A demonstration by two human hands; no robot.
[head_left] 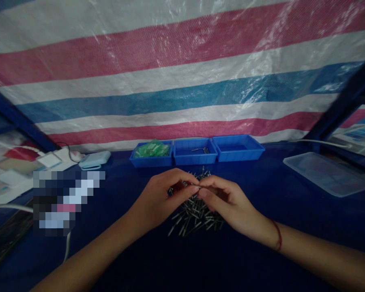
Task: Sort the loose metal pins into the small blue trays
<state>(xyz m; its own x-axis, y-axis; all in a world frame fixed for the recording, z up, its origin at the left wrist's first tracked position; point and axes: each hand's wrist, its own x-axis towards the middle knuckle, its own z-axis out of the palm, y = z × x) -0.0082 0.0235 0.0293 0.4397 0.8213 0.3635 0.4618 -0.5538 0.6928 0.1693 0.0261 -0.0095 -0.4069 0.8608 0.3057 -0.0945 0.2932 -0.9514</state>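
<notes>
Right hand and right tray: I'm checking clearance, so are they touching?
Apart. The head view shows a strip of dark blue table between the right hand and the right tray.

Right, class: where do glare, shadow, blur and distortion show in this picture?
In the head view, white glare streaks the striped sheet; in the head view, the near tabletop is almost black; also in the head view, coarse blocks hide a patch at left, the sides look stretched and soft, and the metal pins are dim.

Hands over metal pins, blue trays behind
</notes>
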